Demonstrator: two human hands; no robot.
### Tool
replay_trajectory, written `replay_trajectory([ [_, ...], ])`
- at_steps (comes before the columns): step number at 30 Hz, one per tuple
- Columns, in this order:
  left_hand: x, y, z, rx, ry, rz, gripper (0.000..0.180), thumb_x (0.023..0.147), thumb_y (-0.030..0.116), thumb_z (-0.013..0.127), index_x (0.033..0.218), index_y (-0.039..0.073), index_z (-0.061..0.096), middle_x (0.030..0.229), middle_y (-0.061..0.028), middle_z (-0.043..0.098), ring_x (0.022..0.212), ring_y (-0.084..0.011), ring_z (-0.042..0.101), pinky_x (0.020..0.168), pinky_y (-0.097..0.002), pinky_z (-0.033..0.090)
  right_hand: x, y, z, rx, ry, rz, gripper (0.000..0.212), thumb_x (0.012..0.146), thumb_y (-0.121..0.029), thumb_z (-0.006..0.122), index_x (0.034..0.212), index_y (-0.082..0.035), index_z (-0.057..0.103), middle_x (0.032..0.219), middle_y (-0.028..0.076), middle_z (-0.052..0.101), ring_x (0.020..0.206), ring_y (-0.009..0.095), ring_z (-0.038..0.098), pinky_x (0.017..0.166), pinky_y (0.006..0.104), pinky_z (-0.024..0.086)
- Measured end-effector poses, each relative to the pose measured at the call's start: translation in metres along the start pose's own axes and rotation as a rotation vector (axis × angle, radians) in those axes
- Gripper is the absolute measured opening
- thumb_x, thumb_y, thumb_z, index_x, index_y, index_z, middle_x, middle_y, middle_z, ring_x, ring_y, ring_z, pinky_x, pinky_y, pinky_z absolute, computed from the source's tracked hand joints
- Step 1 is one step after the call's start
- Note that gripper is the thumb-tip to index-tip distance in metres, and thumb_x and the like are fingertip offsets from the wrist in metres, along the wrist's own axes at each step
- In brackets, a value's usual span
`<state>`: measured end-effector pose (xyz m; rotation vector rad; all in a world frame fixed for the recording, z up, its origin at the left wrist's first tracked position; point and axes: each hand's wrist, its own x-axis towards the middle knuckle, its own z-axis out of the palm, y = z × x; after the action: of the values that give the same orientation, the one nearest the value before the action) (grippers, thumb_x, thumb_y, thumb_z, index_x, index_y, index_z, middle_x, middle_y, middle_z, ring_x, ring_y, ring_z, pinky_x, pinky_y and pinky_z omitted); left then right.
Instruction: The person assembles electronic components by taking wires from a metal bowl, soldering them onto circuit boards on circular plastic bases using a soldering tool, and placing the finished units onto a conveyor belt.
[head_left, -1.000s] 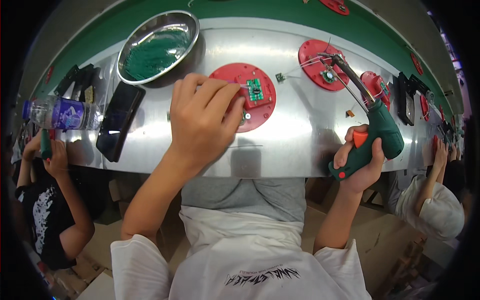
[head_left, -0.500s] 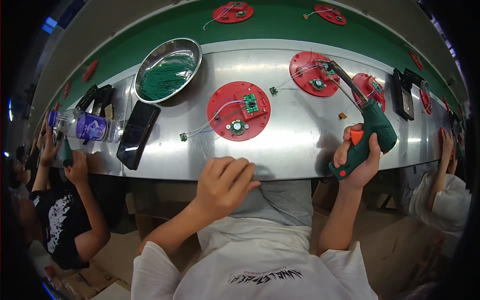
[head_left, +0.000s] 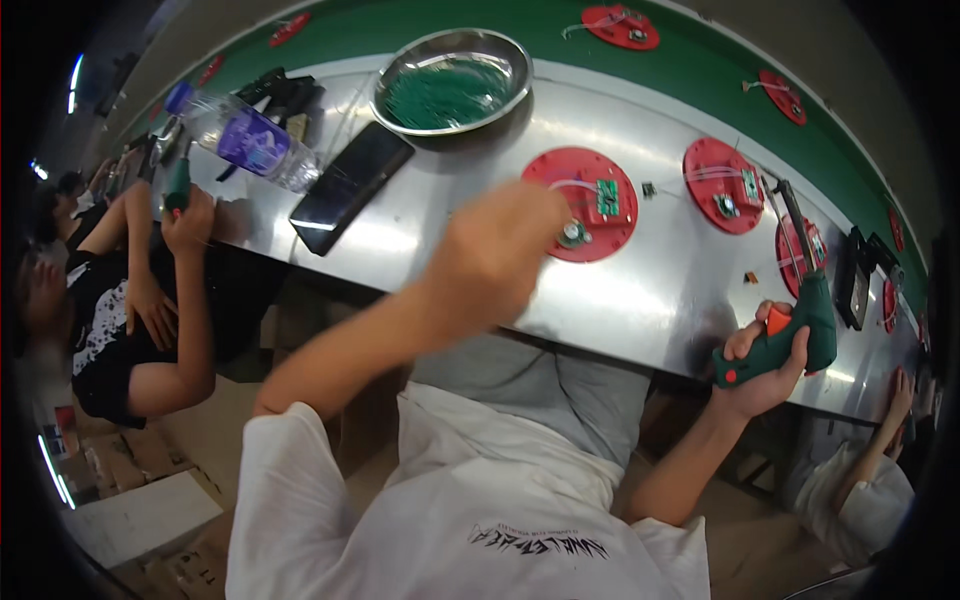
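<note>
My left hand (head_left: 495, 255) is raised over the table, blurred by motion, its fingertips hidden behind the hand itself. It covers the left edge of a round red plate (head_left: 615, 235) carrying a green circuit board (head_left: 607, 197), a round metal part (head_left: 572, 234) and thin pale wires. Whether the hand pinches anything does not show. My right hand (head_left: 768, 368) grips a dark green soldering gun (head_left: 818, 322) with an orange trigger, its tip pointing up and away. Beyond that tip lie a second red plate (head_left: 705, 190) and a third (head_left: 788, 258), both with boards and wires.
A steel bowl (head_left: 527, 85) of green wires stands at the back. Left of it lie a black phone (head_left: 350, 190) and a plastic bottle (head_left: 255, 140). More red plates, such as one (head_left: 610, 30), rest on the green strip (head_left: 690, 60) behind. Co-workers sit on both sides.
My left hand has moved from the table's front edge forward onto the near red plate. The whole view has shifted and tilted. My right hand still grips the soldering gun.
</note>
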<state>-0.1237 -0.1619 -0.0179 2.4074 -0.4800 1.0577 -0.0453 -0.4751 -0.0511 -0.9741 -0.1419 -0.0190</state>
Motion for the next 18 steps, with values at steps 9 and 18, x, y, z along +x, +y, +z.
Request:
replay_trajectory([
  [9, 0.067, -0.038, 0.005, 0.019, -0.710, -0.418, 0.050, 0.077, 0.041, 0.073, 0.094, -0.006, 0.067, 0.090, -0.0248, 0.067, 0.086, -0.0407, 0.065, 0.077, -0.0470, 0.052, 0.000, -0.005, -0.005, 0.162, 0.061, 0.024, 0.045, 0.105, -0.039, 0.033, 0.111, 0.001, 0.051, 0.095, 0.015, 0.054, 0.043, 0.017, 0.048, 0.036, 0.0291, 0.040],
  [18, 0.124, -0.084, 0.033, -0.216, -0.489, -0.429, 0.019, 0.083, 0.017, 0.070, 0.083, -0.002, 0.068, 0.070, -0.0106, 0.063, 0.063, -0.0138, 0.059, 0.060, -0.0307, 0.049, -0.010, -0.005, -0.007, 0.198, 0.193, -0.049, 0.043, 0.104, -0.039, 0.033, 0.109, 0.001, 0.049, 0.091, 0.015, 0.055, 0.045, 0.017, 0.051, 0.040, 0.0313, 0.045],
])
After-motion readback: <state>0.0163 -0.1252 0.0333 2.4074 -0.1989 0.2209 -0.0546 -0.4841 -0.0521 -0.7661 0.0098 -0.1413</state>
